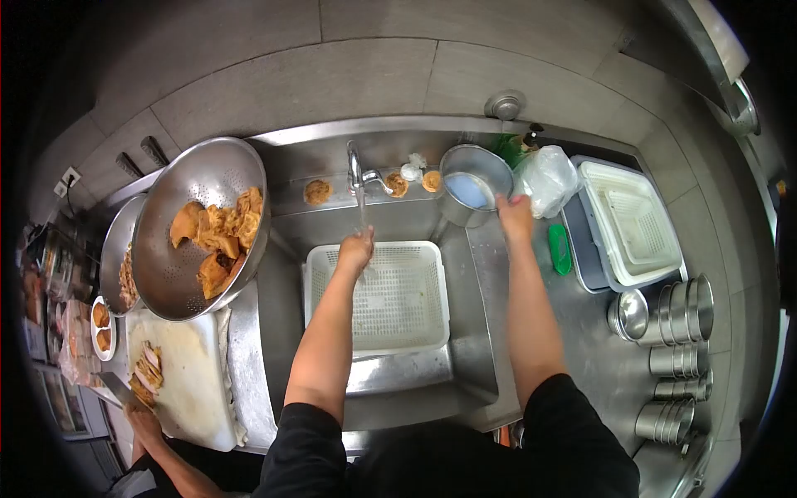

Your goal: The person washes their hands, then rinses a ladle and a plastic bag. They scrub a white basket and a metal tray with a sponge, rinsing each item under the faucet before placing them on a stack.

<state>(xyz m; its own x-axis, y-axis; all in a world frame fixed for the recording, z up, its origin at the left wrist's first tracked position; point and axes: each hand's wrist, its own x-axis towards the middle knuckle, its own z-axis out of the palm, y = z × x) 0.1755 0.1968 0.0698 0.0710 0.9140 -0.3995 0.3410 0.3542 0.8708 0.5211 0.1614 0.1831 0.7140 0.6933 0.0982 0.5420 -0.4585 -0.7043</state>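
Note:
My left hand (355,252) is under the thin stream of water from the tap (356,170), above a white perforated basket (378,286) in the sink. Its fingers point toward the tap and are too small and wet to tell whether they are curled. At the sink's right edge, my right hand (515,217) is closed at the near right side of a round metal pot (476,217). Something pale blue shows inside the pot. A crumpled clear plastic bag (548,183) sits right of it.
A large metal colander (158,249) holds browned food pieces at left. Below it, another person's hand (145,425) is at a knife beside sliced meat on a white cutting board (191,390). At right are a green object (560,249), stacked white baskets (599,224) and metal containers (677,361).

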